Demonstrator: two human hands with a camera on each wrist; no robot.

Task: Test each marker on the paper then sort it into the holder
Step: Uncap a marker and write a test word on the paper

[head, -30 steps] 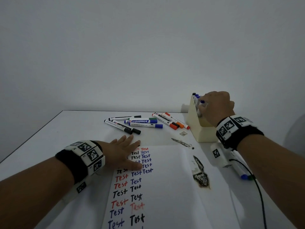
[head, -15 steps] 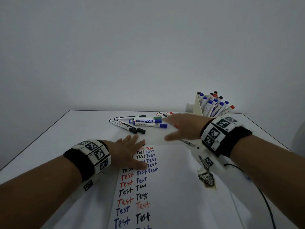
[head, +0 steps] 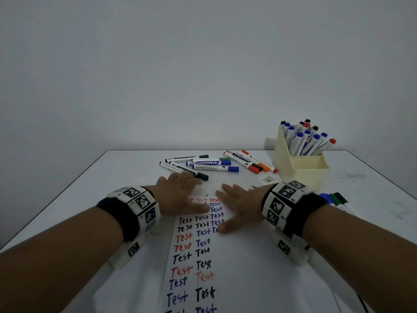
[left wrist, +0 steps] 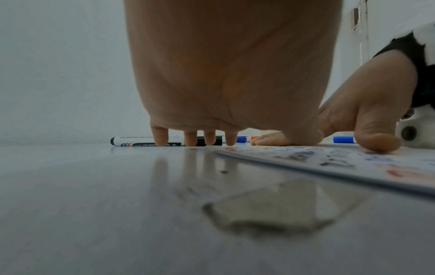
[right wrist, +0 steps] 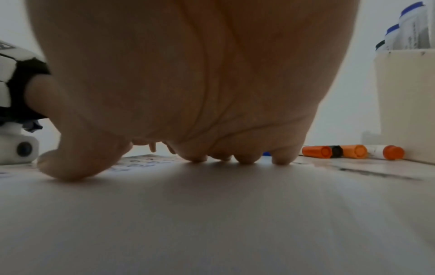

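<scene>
Both hands lie flat, fingers spread and grip open, holding nothing. The left hand rests at the paper's upper left corner, thumb on the sheet and fingertips touching the desk just before a black-capped marker. The right hand presses the sheet's upper right area, thumb beside the written "Test" rows. Loose markers lie in a group beyond the hands; orange-capped markers lie beside the cream holder, which stands at the desk's far right with sorted markers upright inside. More markers lie behind the right wrist.
</scene>
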